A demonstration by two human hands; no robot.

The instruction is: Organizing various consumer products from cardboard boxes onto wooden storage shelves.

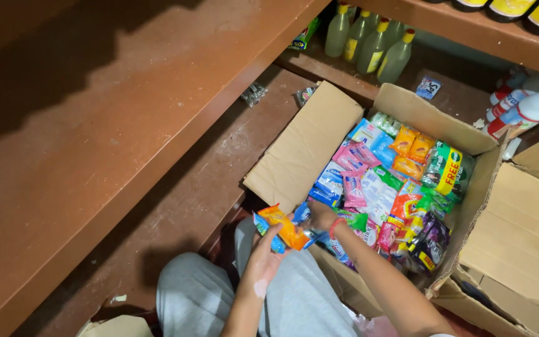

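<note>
We are pinching an orange sachet (285, 226) in our left hand (262, 262) over the cardboard box (304, 146) edge, while our right hand (320, 216) is closing on blue sachets (304, 215). They look light, soft and slippery; we judge gripping sealed edges best.

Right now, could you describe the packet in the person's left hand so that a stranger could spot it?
Start at the open cardboard box full of small packets. Just off its near-left corner, the left hand holds an orange packet, beside blue ones. It is the only orange packet outside the box.
</note>
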